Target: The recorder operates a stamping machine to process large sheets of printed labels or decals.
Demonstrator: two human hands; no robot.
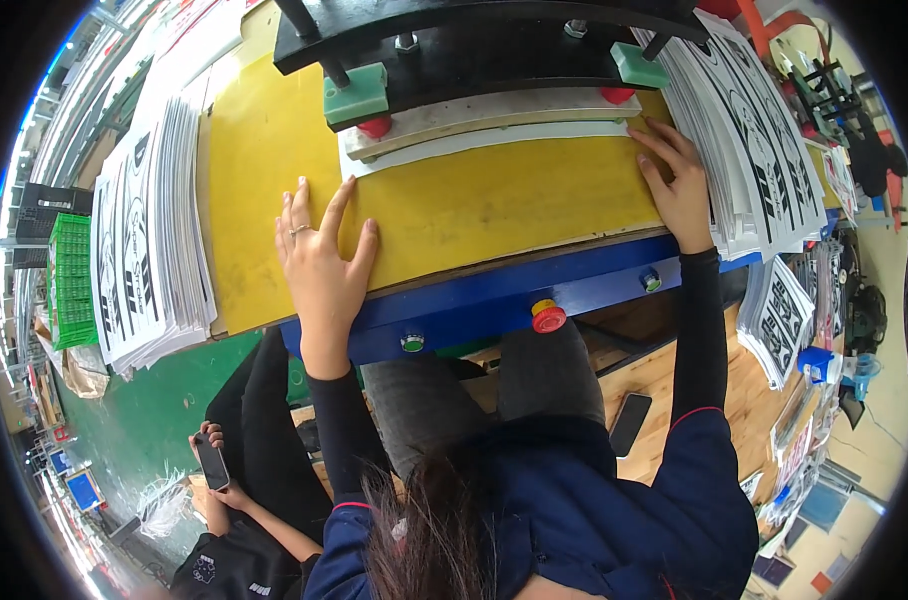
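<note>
A white sheet (404,158) lies on the yellow work surface (474,210), partly hidden beneath the pale bar (494,118) of a black press (494,60). My left hand (324,265) rests on the yellow surface with its fingers spread, a ring on one. Its index fingertip is close to the sheet's near left corner. At the sheet's right end, my right hand (680,190) has its fingers stretched out and thumb apart, fingertips beside the edge. Whether either fingertip touches the sheet, I cannot tell. Neither hand grips anything.
Stacks of printed sheets stand left (149,250) and right (754,150). The blue front panel (474,315) carries a red knob (548,317) and green buttons. A phone (629,425) lies on a wooden surface. At lower left, another person holds a phone (212,462).
</note>
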